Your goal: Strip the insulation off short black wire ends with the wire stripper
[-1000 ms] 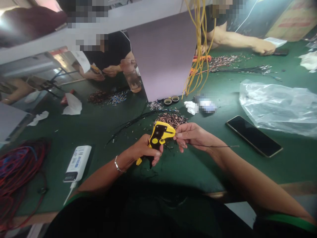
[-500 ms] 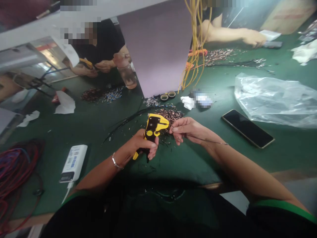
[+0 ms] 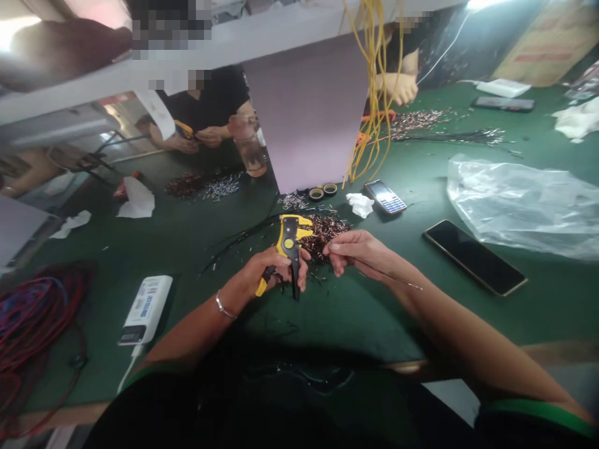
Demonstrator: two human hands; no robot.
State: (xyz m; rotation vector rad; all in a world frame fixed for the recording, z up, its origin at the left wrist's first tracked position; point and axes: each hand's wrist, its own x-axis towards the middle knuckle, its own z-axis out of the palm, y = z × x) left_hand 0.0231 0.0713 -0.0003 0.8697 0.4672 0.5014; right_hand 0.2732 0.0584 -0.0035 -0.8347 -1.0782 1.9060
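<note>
The left hand (image 3: 274,271) closes firmly around the yellow wire stripper (image 3: 290,234), while the right hand (image 3: 358,252), just beside it, pinches a thin black wire (image 3: 390,276) trailing toward the lower right.

A: What's the wire stripper (image 3: 290,240) made of?
B: Smooth, glossy plastic, yellow and black.
A: And the black wire (image 3: 384,271)?
B: Thin, with a dull black covering and a bright metal tip (tiny at this size, though).
A: The heap of copper offcuts (image 3: 322,237)?
B: Shiny, coppery metal, rough as a pile.
A: The counter (image 3: 355,324)?
B: Matt green, with a smooth surface.
A: That smartphone (image 3: 475,257)?
B: Glossy black glass, edged in gold-coloured metal.
A: And the plastic bag (image 3: 524,209)?
B: Thin, clear, crinkled plastic. The tissue (image 3: 360,204) beside it is soft white paper, and the bangle (image 3: 223,306) is polished silvery metal.
</note>
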